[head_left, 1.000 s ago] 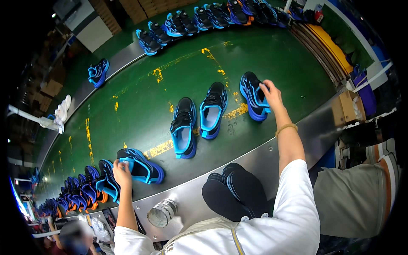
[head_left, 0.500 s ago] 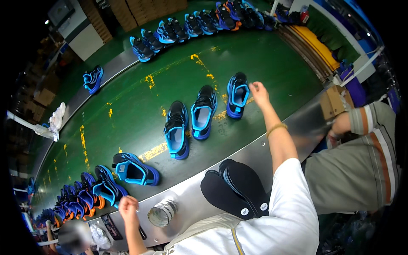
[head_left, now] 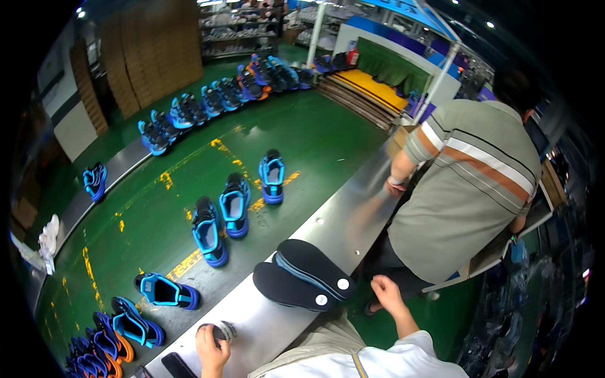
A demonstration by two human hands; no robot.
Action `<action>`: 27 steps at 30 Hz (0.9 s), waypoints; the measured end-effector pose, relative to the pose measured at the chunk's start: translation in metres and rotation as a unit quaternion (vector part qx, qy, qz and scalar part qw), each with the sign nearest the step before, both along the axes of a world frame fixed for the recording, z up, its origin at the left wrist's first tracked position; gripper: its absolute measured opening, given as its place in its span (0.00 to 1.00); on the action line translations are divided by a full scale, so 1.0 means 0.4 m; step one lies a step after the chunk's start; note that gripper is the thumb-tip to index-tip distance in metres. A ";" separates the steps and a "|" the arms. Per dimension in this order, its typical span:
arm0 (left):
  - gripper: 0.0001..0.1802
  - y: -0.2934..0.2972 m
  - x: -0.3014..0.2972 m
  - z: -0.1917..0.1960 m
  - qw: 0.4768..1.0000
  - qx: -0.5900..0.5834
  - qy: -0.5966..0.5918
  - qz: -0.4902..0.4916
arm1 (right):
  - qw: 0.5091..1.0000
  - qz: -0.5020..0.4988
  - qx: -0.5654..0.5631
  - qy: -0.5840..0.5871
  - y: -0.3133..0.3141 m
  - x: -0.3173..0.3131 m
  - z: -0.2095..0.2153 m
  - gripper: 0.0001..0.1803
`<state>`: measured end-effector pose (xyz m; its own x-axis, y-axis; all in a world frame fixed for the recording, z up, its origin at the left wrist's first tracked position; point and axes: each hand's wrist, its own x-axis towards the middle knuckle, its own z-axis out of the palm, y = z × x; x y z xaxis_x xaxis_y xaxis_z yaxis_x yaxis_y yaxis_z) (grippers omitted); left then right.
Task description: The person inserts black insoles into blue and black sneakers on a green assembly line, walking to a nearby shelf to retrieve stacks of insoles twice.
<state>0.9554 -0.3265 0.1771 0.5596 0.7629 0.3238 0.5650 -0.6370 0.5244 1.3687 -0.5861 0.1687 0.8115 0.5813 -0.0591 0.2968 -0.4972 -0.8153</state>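
My left hand (head_left: 213, 351) is at the near metal ledge, fingers curled against the rim of a round clear jar (head_left: 225, 331). Whether it grips the jar or something small there, I cannot make out. Off the ledge to the right, my right hand (head_left: 389, 295) hangs in the air with its fingers curled in; nothing shows in them. Between the hands lies a stack of black insoles (head_left: 305, 268) with white round stickers on the heels. On the green surface beyond stand black-and-blue sneakers: one sideways (head_left: 167, 291), then three pointing away (head_left: 208, 230).
A co-worker in a striped shirt (head_left: 472, 183) bends over the ledge (head_left: 328, 217) at right. More sneakers (head_left: 94, 353) crowd the lower left; others (head_left: 183, 112) line the far ledge. A white shoe (head_left: 49, 236) stands at far left. A phone (head_left: 178, 365) lies near my left hand.
The view has swung right. My right hand has drawn back from the farthest sneaker to beyond the ledge's near edge. My left hand has moved onto the jar's rim.
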 end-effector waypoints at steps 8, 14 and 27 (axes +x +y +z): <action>0.14 -0.199 0.397 0.100 0.976 0.101 -0.133 -0.140 | 0.981 -0.072 -0.093 0.153 -0.557 -0.239 -0.215 0.17; 0.12 -0.811 0.813 0.145 0.802 -0.131 -0.178 -0.555 | 0.930 -0.146 -0.298 0.160 -1.200 -0.429 -0.449 0.23; 0.12 -2.009 1.301 0.198 0.429 -0.457 0.079 -0.775 | 0.891 -0.429 -0.140 -0.055 -1.964 -0.067 0.278 0.29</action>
